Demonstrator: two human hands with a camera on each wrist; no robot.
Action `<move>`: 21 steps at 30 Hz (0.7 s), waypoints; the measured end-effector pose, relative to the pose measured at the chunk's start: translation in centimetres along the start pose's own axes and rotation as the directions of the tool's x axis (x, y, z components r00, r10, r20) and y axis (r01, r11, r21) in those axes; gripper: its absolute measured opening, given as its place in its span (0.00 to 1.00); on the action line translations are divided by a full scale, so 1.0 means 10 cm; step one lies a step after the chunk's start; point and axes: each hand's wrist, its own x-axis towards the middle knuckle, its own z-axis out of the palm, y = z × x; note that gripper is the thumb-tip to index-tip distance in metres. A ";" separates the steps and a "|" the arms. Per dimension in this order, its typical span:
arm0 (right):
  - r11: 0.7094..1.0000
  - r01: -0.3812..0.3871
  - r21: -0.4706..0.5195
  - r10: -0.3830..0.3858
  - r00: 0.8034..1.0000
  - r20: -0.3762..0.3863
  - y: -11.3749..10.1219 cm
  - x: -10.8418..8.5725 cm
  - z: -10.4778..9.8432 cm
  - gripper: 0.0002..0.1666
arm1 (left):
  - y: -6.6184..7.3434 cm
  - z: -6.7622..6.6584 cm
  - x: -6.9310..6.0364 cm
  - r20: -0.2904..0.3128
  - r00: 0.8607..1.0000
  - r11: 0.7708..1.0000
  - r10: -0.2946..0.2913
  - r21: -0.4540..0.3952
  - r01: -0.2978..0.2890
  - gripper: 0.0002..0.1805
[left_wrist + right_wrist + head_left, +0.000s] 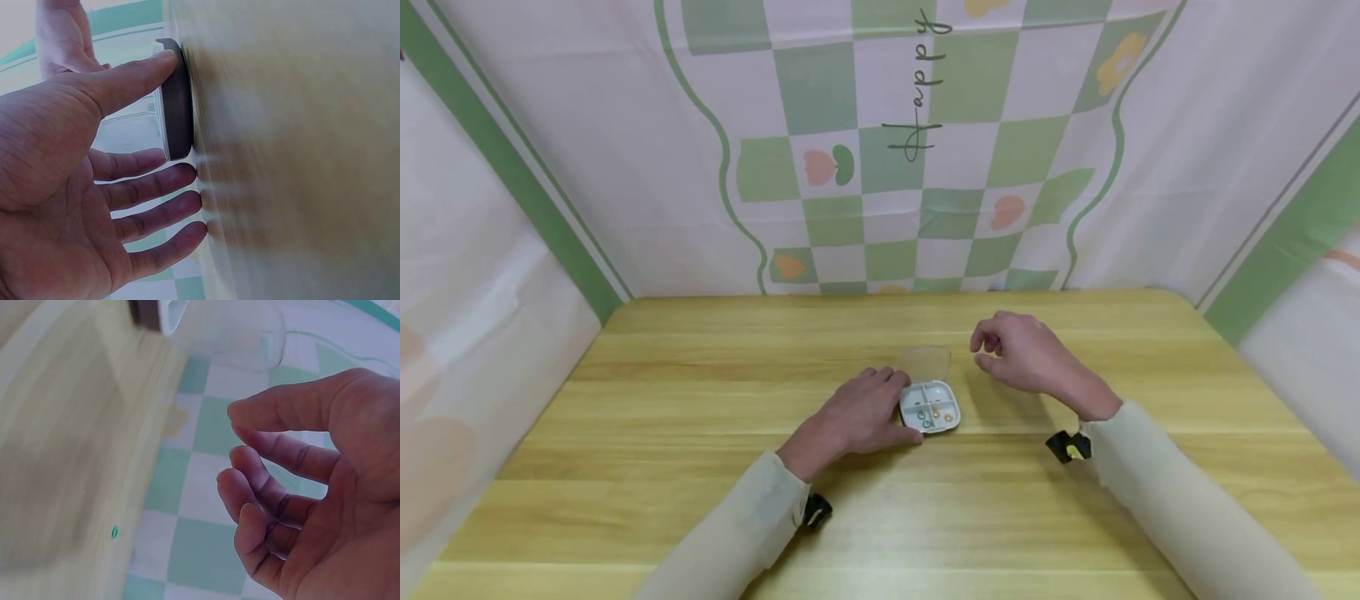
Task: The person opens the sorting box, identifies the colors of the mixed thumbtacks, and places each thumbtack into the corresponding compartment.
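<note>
A small white compartment box (929, 407) with a dark underside lies on the wooden table, its clear lid (927, 363) swung back. Small green rings (922, 415) and small gold-coloured pieces (948, 417) sit in its front compartments. My left hand (867, 414) holds the box from the left, the thumb (140, 76) against its near side and the index finger at its far side. To the right of the box, my right hand (1022, 352) hovers above the table with loosely curled fingers and nothing visible in them. A tiny green ring (114, 532) lies on the table near it.
The wooden table (700, 467) ends at a hanging cloth (895, 208) with green and white checks. More cloth hangs along the left and right sides. A black wrist strap (1067, 447) shows at the right cuff, and another (817, 510) at the left cuff.
</note>
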 end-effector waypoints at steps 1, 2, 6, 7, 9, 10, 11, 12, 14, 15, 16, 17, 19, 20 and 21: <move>1.000 -0.011 -0.005 0.011 1.000 0.003 0.03 0.02 -0.01 0.04 | 0.00 0.00 0.00 -0.002 1.000 1.000 0.002 0.001 -0.002 0.42; 1.000 -0.026 -0.008 0.026 1.000 0.006 0.06 0.03 -0.02 0.05 | 0.00 0.00 0.00 -0.003 1.000 1.000 0.004 0.002 -0.004 0.42; 0.997 -0.072 -0.027 0.072 0.997 0.021 0.19 0.09 -0.05 0.06 | 0.00 0.01 0.00 -0.008 1.000 1.000 0.010 0.001 -0.010 0.42; 0.996 -0.078 -0.036 0.079 0.997 0.023 0.23 0.10 -0.05 0.06 | 0.00 0.01 0.00 -0.008 1.000 1.000 0.011 0.001 -0.011 0.42; 0.995 -0.085 -0.051 0.086 0.996 0.024 0.30 0.14 -0.05 0.07 | -0.01 0.01 -0.01 -0.009 1.000 1.000 0.012 0.002 -0.012 0.42; 0.995 -0.085 -0.059 0.086 0.996 0.025 0.34 0.15 -0.05 0.07 | -0.01 0.01 -0.01 -0.008 1.000 1.000 0.012 0.003 -0.012 0.41; 0.994 -0.087 -0.064 0.089 0.996 0.026 0.38 0.17 -0.05 0.08 | -0.01 0.01 -0.01 -0.007 1.000 1.000 0.014 0.002 -0.014 0.41; 0.994 -0.089 -0.070 0.091 0.995 0.028 0.42 0.18 -0.06 0.08 | -0.01 0.01 -0.01 -0.008 1.000 1.000 0.015 0.001 -0.015 0.41; 0.992 -0.099 -0.076 0.102 0.994 0.036 0.50 0.21 -0.06 0.10 | -0.01 0.01 0.00 -0.007 1.000 1.000 0.016 0.001 -0.016 0.41; 0.991 -0.106 -0.077 0.110 0.993 0.041 0.54 0.23 -0.06 0.10 | -0.01 0.01 -0.01 -0.007 1.000 1.000 0.016 -0.001 -0.016 0.41; 0.990 -0.118 -0.074 0.122 0.991 0.047 0.57 0.24 -0.07 0.11 | -0.01 0.01 -0.01 -0.005 1.000 1.000 0.015 0.000 -0.015 0.41; 0.989 -0.130 -0.071 0.134 0.990 0.052 0.59 0.25 -0.07 0.12 | -0.01 0.00 -0.01 -0.005 1.000 1.000 0.015 0.000 -0.015 0.41; 0.987 -0.144 -0.070 0.148 0.987 0.058 0.63 0.27 -0.07 0.12 | 0.00 0.00 -0.01 -0.003 1.000 1.000 0.013 0.002 -0.013 0.41; 0.986 -0.153 -0.067 0.157 0.986 0.059 0.65 0.28 -0.07 0.13 | 0.00 0.00 -0.01 -0.002 1.000 1.000 0.012 0.001 -0.012 0.41; 0.985 -0.159 -0.065 0.162 0.985 0.061 0.66 0.29 -0.08 0.13 | 0.00 0.00 -0.01 -0.002 1.000 1.000 0.011 0.002 -0.011 0.41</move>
